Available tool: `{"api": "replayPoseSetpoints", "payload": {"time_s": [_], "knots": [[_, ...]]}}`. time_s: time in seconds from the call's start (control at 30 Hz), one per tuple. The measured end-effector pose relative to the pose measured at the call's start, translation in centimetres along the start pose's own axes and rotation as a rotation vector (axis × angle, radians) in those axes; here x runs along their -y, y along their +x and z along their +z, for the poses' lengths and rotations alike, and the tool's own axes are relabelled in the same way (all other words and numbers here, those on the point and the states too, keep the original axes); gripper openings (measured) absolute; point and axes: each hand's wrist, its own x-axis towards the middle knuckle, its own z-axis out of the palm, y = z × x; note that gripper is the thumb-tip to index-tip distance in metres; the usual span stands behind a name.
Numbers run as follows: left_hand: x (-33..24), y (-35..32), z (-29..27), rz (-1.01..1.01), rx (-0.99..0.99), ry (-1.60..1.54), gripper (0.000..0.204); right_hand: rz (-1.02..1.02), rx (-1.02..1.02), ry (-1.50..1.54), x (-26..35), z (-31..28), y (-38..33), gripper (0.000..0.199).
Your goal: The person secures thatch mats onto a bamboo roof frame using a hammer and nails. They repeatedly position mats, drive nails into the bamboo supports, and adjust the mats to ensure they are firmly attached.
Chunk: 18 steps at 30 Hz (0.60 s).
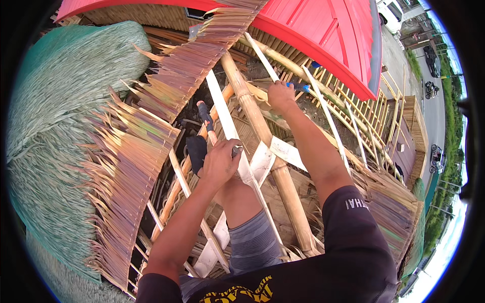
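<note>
My right hand (282, 97) is closed around a blue-and-black tool handle (299, 87); its working end is hidden. A pale bamboo strip (261, 56) runs up and away from beside that hand. Above my bent leg, my left hand (221, 164) is closed at a pale wooden batten (218, 98). A small dark, metallic-looking bit shows at its fingertips, too small to name. Just beyond the left hand stands a stick-like handle (205, 115) partly wrapped in black, its lower part hidden. A thick bamboo pole (252, 106) slopes between my two arms.
Palm-thatch panels (136, 151) lie along the left, beside a green-and-grey net-covered heap (65, 101). A red metal roof (318, 35) overhangs the far side. Open gaps show between the battens. At far right, a road (429, 116) carries motorcycles (436, 157).
</note>
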Motion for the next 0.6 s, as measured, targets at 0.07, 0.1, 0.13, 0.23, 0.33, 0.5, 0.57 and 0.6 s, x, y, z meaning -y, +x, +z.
{"api": "replayPoseSetpoints", "payload": {"time_s": [0.07, 0.1, 0.13, 0.23, 0.33, 0.5, 0.57, 0.6], "knots": [[1.1, 2.7, 1.9, 0.071, -0.029, -0.029, 0.023, 0.006, -0.042, -0.126, -1.4, 1.4, 2.9, 0.039], [1.7, 4.1, 2.7, 0.09, -0.018, 0.011, 0.022, 0.039, -0.001, -0.131, -2.2, 2.1, 4.1, 0.038], [2.4, 5.5, 3.5, 0.118, -0.019, 0.045, 0.022, 0.065, 0.005, -0.129, -2.7, 2.8, 4.9, 0.037], [3.8, 9.0, 4.7, 0.15, -0.012, 0.076, 0.022, 0.141, 0.124, -0.156, -4.1, 3.1, 6.3, 0.035], [5.1, 11.6, 4.7, 0.159, -0.01, 0.082, 0.024, 0.087, 0.196, -0.129, -4.6, 0.2, 5.6, 0.03], [9.0, 12.9, 2.8, 0.131, -0.068, 0.169, 0.03, -0.02, 0.012, 0.167, -5.0, -5.7, -0.5, 0.03], [10.5, 13.7, 1.5, 0.114, -0.127, 0.169, 0.031, -0.066, 0.008, 0.472, -0.9, -4.9, -2.2, 0.034], [11.3, 14.2, 0.9, 0.073, -0.108, 0.208, 0.033, -0.099, -0.015, 0.568, 0.6, -5.1, -2.2, 0.033]]}}
